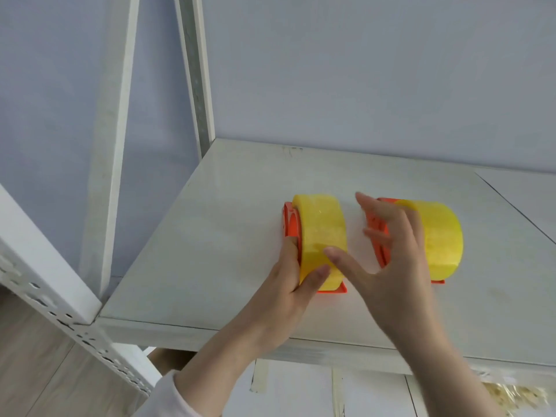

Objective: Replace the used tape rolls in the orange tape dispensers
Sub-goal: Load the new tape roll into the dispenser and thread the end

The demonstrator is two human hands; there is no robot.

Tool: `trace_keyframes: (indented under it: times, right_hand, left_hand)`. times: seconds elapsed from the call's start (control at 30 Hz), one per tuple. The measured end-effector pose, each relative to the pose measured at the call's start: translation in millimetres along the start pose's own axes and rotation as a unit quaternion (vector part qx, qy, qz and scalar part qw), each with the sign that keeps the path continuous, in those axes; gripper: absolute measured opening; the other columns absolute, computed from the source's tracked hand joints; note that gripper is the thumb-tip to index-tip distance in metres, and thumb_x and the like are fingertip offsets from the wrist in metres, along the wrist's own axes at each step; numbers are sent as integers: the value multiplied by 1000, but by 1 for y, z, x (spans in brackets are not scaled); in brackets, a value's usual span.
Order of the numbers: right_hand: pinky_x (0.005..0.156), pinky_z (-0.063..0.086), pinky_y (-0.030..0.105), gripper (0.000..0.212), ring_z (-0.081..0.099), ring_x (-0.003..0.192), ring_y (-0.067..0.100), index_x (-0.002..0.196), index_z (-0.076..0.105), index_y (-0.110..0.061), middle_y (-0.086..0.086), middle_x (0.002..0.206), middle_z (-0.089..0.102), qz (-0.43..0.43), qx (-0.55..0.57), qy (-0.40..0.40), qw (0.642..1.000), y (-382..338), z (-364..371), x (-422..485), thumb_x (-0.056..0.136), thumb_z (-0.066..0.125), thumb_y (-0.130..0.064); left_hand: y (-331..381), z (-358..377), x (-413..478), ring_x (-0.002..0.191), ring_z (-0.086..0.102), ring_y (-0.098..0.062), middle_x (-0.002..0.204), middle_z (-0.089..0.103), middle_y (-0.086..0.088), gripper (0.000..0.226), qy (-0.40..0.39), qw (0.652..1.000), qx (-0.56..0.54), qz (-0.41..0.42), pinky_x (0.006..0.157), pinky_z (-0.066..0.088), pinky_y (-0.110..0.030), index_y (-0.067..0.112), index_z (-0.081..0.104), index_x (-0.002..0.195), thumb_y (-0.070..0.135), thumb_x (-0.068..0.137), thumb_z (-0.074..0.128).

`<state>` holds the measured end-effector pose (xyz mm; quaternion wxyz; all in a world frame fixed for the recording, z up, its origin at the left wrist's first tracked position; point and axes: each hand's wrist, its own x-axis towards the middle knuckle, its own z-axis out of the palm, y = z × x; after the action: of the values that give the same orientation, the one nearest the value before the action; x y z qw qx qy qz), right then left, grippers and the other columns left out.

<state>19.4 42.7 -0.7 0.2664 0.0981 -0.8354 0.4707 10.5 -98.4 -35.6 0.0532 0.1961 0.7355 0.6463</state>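
Note:
Two orange tape dispensers stand side by side on a pale shelf board (210,236). The left dispenser (290,219) carries a full yellow tape roll (320,233). My left hand (288,284) grips this dispenser and roll from the near side, thumb on the yellow tape and fingers along the orange side. The right dispenser (376,233) holds another full yellow roll (436,239). My right hand (388,260) hovers between the two dispensers with its fingers spread, holding nothing and partly hiding the right dispenser's orange side.
White perforated shelf posts (120,145) rise at the left, and a slanted rail (60,311) crosses the lower left corner. A grey wall (361,70) backs the shelf. A seam (511,206) in the board runs at the far right. The shelf's front edge (331,350) lies near my wrists.

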Motion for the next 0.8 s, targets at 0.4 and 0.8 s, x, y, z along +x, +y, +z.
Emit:
trace_keyframes:
  times: [0.4,0.8]
  right_hand:
    - [82,47,21,24,64,91,18,91,74,-14,2,96,66,-196,-118,-106,968,1,-26,36,68,74,-23]
    - [76,46,20,13,56,80,15,86,75,-12,4,95,65,-272,-110,-143,945,9,-26,51,74,71,-15]
  left_hand:
    - [-2,-7,3,100,56,9,100,59,33,31,-32,999,-37,-10,87,44,-13,41,38,112,47,82,48]
    - [5,-18,15,106,62,-27,114,63,-16,28,-7,998,-66,-15,95,50,-45,28,50,105,44,83,46]
